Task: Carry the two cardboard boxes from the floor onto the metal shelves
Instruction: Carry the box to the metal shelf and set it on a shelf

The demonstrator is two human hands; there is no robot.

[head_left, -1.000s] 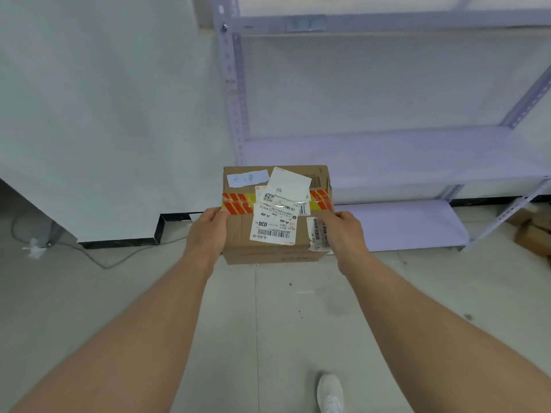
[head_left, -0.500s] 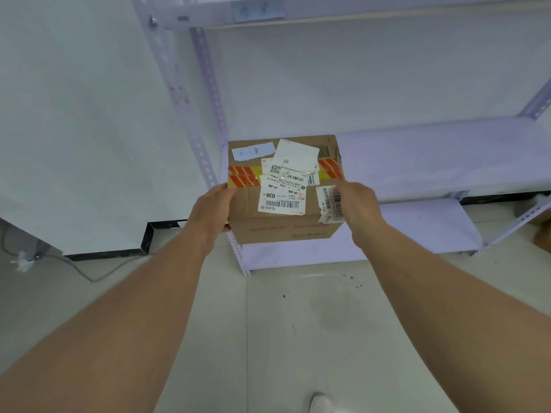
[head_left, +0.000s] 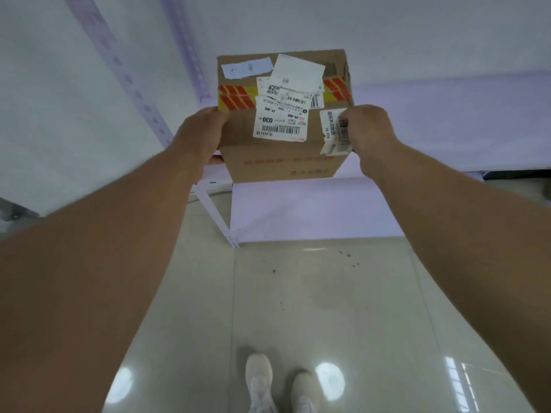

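A brown cardboard box [head_left: 238, 135] with white shipping labels and red-yellow tape is held out in front of me at the left end of the middle metal shelf [head_left: 447, 120]. My left hand [head_left: 199, 135] grips its left side. My right hand [head_left: 366, 129] grips its right side over a barcode label. Whether the box's bottom rests on the shelf board is hidden. No second box is in view.
The white perforated uprights [head_left: 128, 79] of the shelving rise on the left. A lower shelf board [head_left: 313, 213] lies just above the glossy tiled floor [head_left: 328, 317]. My two white shoes [head_left: 259, 383] stand close to the shelf front. A white wall is behind.
I have stepped closer to the shelving, and the box has moved forward and up over the middle shelf's left end. Both hands keep the same grip.
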